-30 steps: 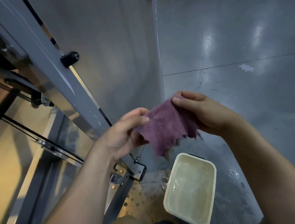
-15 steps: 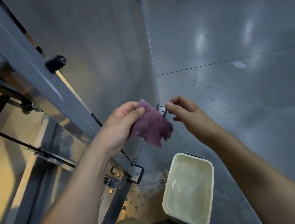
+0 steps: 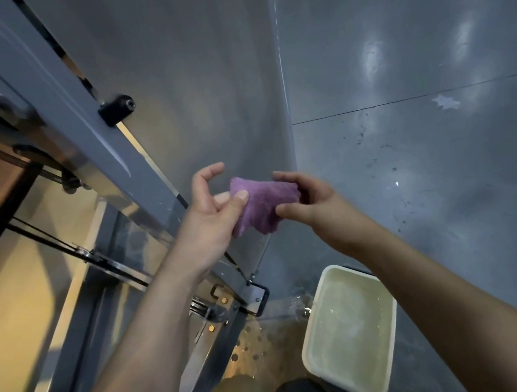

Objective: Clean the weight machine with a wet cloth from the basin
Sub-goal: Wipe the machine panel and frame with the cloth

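A purple cloth (image 3: 261, 203) hangs folded between my two hands, in front of the grey panel of the weight machine (image 3: 191, 74). My left hand (image 3: 211, 207) pinches its left edge with the thumb, the index finger lifted and curled above. My right hand (image 3: 303, 200) grips the cloth's right side between fingers and thumb. Below, on the floor, stands a white rectangular basin (image 3: 392, 338) filled with cloudy water.
The machine's slanted grey frame bar (image 3: 56, 99) with a black knob (image 3: 116, 108) runs down the left. Cables and a bolted base bracket (image 3: 256, 297) lie below my hands. Wet grey floor (image 3: 424, 161) spreads to the right. My legs show at the bottom edge.
My right hand, which had let go half a second ago, has taken hold of the cloth's right side again. The cloth is now bunched smaller than one second ago.
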Motion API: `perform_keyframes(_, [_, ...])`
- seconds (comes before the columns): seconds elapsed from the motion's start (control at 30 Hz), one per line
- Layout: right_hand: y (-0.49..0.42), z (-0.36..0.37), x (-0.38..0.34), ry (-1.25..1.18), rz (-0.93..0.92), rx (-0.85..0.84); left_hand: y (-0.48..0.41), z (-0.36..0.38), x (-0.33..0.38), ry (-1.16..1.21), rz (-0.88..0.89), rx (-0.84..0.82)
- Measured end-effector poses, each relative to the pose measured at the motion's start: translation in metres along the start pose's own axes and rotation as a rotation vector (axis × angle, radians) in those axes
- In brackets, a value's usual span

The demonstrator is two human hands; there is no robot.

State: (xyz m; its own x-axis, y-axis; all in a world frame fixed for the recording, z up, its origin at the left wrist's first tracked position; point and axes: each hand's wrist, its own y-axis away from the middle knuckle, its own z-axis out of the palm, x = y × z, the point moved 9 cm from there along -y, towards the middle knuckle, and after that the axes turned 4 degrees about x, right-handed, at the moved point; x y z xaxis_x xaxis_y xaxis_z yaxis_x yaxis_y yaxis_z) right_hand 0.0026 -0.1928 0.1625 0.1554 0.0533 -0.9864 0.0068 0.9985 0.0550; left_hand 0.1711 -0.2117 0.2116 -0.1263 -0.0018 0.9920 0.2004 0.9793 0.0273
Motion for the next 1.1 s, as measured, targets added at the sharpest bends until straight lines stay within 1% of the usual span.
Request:
perform_keyframes(0.03, [0.0,-0.003,0.0,0.078,-0.013,0.004,0.0,0.0,-0.002,-0.022,-0.012,-0.014])
perform_keyframes(0.1, [0.0,-0.006,-0.003,0.146,-0.022,0.025,-0.001,-0.002,-0.006,-0.1,-0.042,-0.009])
perform_keyframes(0.17, [-0.002,-0.008,-0.008,0.247,-0.058,0.051,-0.002,-0.007,-0.004,-0.266,-0.028,0.048])
perform_keyframes(0.23, [-0.007,-0.018,-0.011,0.358,-0.096,0.16,-0.002,-0.01,0.004,-0.429,0.032,0.101])
perform_keyframes(0.27, [-0.009,-0.022,-0.01,0.343,-0.087,0.2,-0.001,-0.01,0.008,-0.488,0.06,0.12])
perform_keyframes(0.3, [-0.012,-0.024,-0.004,0.242,-0.042,0.206,-0.002,-0.01,0.008,-0.516,0.066,0.123])
perform_keyframes(0.33, [-0.015,-0.02,0.005,0.059,0.029,0.16,-0.002,-0.009,0.005,-0.478,0.044,0.109])
perform_keyframes(0.4, [-0.018,-0.003,0.022,-0.302,0.177,0.059,-0.004,-0.007,-0.008,-0.334,-0.061,0.082])
perform_keyframes(0.43, [-0.016,0.007,0.027,-0.407,0.239,0.028,-0.006,-0.008,-0.014,-0.318,-0.097,0.097])
perform_keyframes(0.47, [-0.013,0.016,0.031,-0.461,0.278,-0.005,-0.007,-0.011,-0.017,-0.352,-0.116,0.127])
perform_keyframes(0.53, [-0.014,0.029,0.033,-0.47,0.293,-0.039,-0.007,-0.02,-0.018,-0.499,-0.115,0.214])
perform_keyframes(0.6, [-0.021,0.026,0.035,-0.458,0.279,0.029,0.004,-0.029,-0.005,-0.654,-0.103,0.286])
perform_keyframes(0.63, [-0.026,0.021,0.033,-0.453,0.264,0.077,0.013,-0.034,0.004,-0.688,-0.088,0.325])
perform_keyframes(0.67, [-0.032,0.015,0.03,-0.439,0.241,0.129,0.022,-0.04,0.014,-0.687,-0.062,0.373])
perform_keyframes(0.8, [-0.061,-0.008,0.024,-0.267,0.155,0.346,0.062,-0.069,0.056,-0.533,0.1,0.615])
perform_keyframes(0.87, [-0.077,-0.012,0.025,-0.121,0.119,0.443,0.071,-0.084,0.066,-0.467,0.161,0.719])
perform_keyframes(0.93, [-0.091,-0.008,0.02,0.079,0.061,0.5,0.07,-0.098,0.069,-0.424,0.185,0.791])
perform_keyframes(0.97, [-0.094,-0.001,0.016,0.131,0.033,0.512,0.067,-0.103,0.068,-0.402,0.191,0.807])
perform_keyframes(1.0, [-0.097,0.009,0.015,0.128,0.01,0.493,0.064,-0.106,0.067,-0.373,0.197,0.813])
perform_keyframes(1.03, [-0.098,0.023,0.015,0.09,-0.009,0.444,0.06,-0.108,0.066,-0.352,0.199,0.809])
perform_keyframes(1.1, [-0.096,0.057,0.019,0.001,-0.044,0.293,0.051,-0.109,0.064,-0.328,0.194,0.763])
